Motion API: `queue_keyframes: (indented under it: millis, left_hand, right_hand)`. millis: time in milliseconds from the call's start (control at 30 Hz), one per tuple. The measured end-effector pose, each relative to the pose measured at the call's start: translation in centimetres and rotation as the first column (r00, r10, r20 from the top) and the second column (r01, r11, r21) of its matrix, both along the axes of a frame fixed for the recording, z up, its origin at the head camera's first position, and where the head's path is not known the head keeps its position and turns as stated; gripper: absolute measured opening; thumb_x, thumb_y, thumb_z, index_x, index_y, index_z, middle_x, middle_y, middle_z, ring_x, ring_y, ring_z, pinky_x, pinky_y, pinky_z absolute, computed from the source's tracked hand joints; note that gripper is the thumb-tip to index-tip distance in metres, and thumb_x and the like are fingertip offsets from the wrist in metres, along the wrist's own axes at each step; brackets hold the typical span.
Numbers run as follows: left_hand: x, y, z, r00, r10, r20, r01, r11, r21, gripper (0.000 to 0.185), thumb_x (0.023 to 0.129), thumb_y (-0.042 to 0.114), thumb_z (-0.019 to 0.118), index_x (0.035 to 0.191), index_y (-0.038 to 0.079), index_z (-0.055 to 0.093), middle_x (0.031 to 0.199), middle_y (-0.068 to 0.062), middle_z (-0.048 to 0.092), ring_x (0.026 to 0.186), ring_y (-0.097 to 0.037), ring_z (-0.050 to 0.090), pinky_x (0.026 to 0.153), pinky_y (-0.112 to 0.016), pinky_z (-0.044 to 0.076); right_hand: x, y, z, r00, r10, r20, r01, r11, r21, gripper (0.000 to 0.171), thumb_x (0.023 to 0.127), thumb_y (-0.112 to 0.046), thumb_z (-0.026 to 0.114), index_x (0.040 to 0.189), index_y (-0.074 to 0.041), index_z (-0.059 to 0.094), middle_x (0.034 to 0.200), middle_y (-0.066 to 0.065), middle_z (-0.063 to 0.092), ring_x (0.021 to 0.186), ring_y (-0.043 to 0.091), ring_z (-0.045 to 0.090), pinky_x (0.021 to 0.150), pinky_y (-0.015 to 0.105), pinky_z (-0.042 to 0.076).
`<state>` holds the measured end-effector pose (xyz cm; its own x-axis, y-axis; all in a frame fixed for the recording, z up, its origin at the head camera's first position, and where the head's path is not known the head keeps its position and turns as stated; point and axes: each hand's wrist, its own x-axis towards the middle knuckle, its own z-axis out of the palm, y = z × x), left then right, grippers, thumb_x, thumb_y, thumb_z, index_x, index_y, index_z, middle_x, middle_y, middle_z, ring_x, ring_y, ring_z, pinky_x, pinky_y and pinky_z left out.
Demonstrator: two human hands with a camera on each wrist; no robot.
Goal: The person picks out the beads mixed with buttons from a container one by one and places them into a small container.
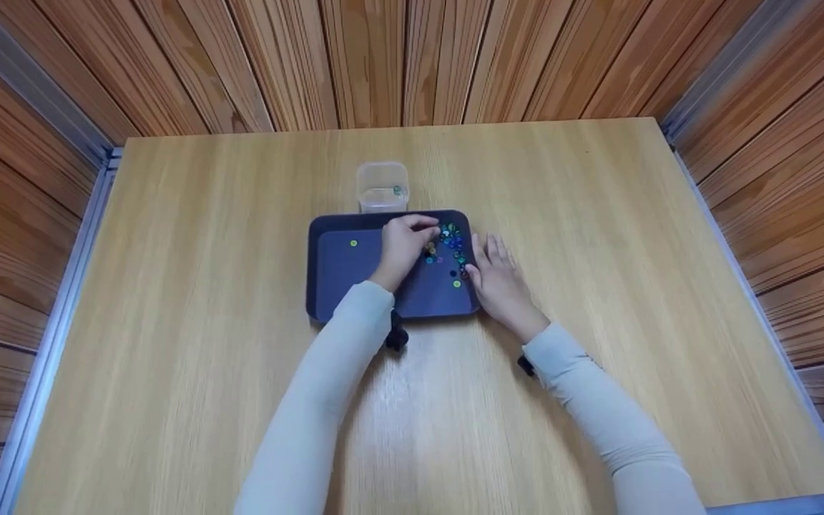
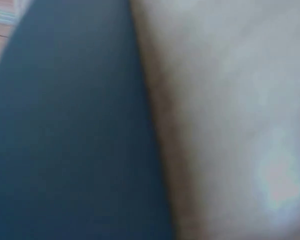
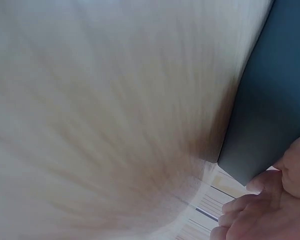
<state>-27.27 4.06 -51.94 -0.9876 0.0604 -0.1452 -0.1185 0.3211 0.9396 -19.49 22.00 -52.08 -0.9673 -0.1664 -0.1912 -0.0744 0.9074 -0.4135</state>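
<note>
A dark blue tray [image 1: 355, 293] lies on the table. Small shiny round pieces [image 1: 451, 236], mostly blue and green, cluster along its right side, looking like beads or marbles. My left hand [image 1: 402, 247] is over the tray, its fingers bent toward the cluster; whether they pinch a piece is too small to tell. Amber-coloured pieces [image 1: 430, 248] are just below its fingertips. Against the tray's right rim rests my right hand [image 1: 501, 282], fingers extended forward, thumb at the edge. In the right wrist view, that hand [image 3: 270, 205] is beside the tray's outer wall [image 3: 260, 115].
Behind the tray stands a clear plastic container [image 1: 382, 179] with a greenish piece inside. One yellow-green piece [image 1: 353, 243] lies alone at the tray's left, another [image 1: 457, 284] at its lower right. Wood-panelled walls [image 1: 398, 64] border the table [image 1: 190, 286].
</note>
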Motion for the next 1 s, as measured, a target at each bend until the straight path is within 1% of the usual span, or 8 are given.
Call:
queue_keyframes:
  millis: [133,267,433,533,667,800,900,1000]
  left_hand:
    - [-0.1,-0.2,1.2,0.998,0.002,0.057,-0.006,0.998,0.066,0.018,0.090,0.021,0.074,0.106,0.014,0.078,0.110,-0.003,0.076,0.094,-0.014,0.068,0.082,-0.025,0.054]
    - [-0.6,-0.4,2.5,0.998,-0.017,0.063,0.009,0.994,0.113,0.021,0.091,0.024,0.072,0.110,0.016,0.077,0.113,-0.001,0.075,0.103,-0.013,0.067,0.092,-0.028,0.054]
    - [-1.4,-1.2,3.8,1.000,0.027,0.003,-0.027,0.988,0.153,0.021,0.090,0.021,0.074,0.109,0.012,0.077,0.112,-0.005,0.075,0.103,-0.016,0.068,0.092,-0.028,0.054]
    - [-1.9,-2.0,4.1,0.996,0.077,-0.052,-0.070,0.990,0.125,0.021,0.089,0.018,0.075,0.107,0.008,0.077,0.110,-0.007,0.076,0.099,-0.017,0.069,0.086,-0.026,0.055]
    - [-2.5,-3.2,4.5,0.983,0.144,-0.112,-0.136,0.988,0.072,0.019,0.090,0.015,0.074,0.106,0.005,0.077,0.109,-0.010,0.076,0.096,-0.017,0.069,0.082,-0.024,0.055]
    - [-2.9,-4.2,5.0,0.969,0.186,-0.164,-0.189,0.982,0.001,0.017,0.091,0.012,0.071,0.105,0.002,0.077,0.108,-0.012,0.075,0.099,-0.020,0.069,0.084,-0.026,0.056]
    - [-3.0,-4.9,5.3,0.964,0.134,-0.230,-0.169,0.976,-0.138,0.018,0.093,0.011,0.069,0.107,0.003,0.076,0.110,-0.012,0.074,0.104,-0.021,0.069,0.089,-0.029,0.056]
    - [-3.1,-5.4,5.5,0.950,0.029,-0.312,-0.130,0.943,-0.307,0.018,0.095,0.011,0.066,0.109,0.003,0.075,0.115,-0.011,0.074,0.110,-0.022,0.068,0.095,-0.031,0.054]
  right_hand:
    - [0.0,0.1,0.1,1.000,-0.005,0.006,0.005,1.000,0.002,0.060,0.109,-0.032,0.030,0.159,-0.007,0.008,0.165,0.026,0.005,0.154,0.040,0.000,0.126,0.053,0.007]
    - [0.0,0.2,0.1,1.000,-0.006,0.000,0.006,1.000,-0.002,0.060,0.109,-0.031,0.030,0.159,-0.007,0.008,0.165,0.026,0.005,0.154,0.040,-0.001,0.126,0.052,0.006]
    - [-0.1,0.2,0.2,1.000,-0.007,-0.001,0.007,1.000,-0.003,0.060,0.109,-0.031,0.029,0.159,-0.007,0.008,0.165,0.026,0.005,0.154,0.040,-0.001,0.126,0.051,0.005]
    - [-0.1,0.1,0.2,1.000,-0.011,0.006,0.011,1.000,0.002,0.060,0.109,-0.032,0.030,0.159,-0.007,0.008,0.165,0.025,0.004,0.155,0.038,-0.002,0.126,0.050,0.004]
    - [-0.1,0.1,0.2,1.000,-0.009,0.003,0.009,1.000,0.012,0.060,0.109,-0.032,0.030,0.159,-0.007,0.009,0.165,0.026,0.005,0.155,0.038,-0.001,0.126,0.050,0.005]
    - [-0.1,0.0,0.2,1.000,-0.003,0.003,0.002,1.000,0.029,0.060,0.109,-0.032,0.028,0.159,-0.006,0.009,0.165,0.026,0.005,0.155,0.039,-0.001,0.126,0.050,0.006]
    - [-0.1,-0.1,0.3,1.000,-0.004,0.014,0.004,0.999,0.038,0.060,0.109,-0.033,0.028,0.159,-0.007,0.008,0.165,0.025,0.004,0.155,0.038,-0.001,0.126,0.050,0.006]
    - [0.0,-0.1,0.3,1.000,-0.007,0.023,0.006,0.999,0.040,0.060,0.109,-0.033,0.028,0.160,-0.008,0.006,0.166,0.024,0.004,0.155,0.038,-0.002,0.126,0.049,0.006]
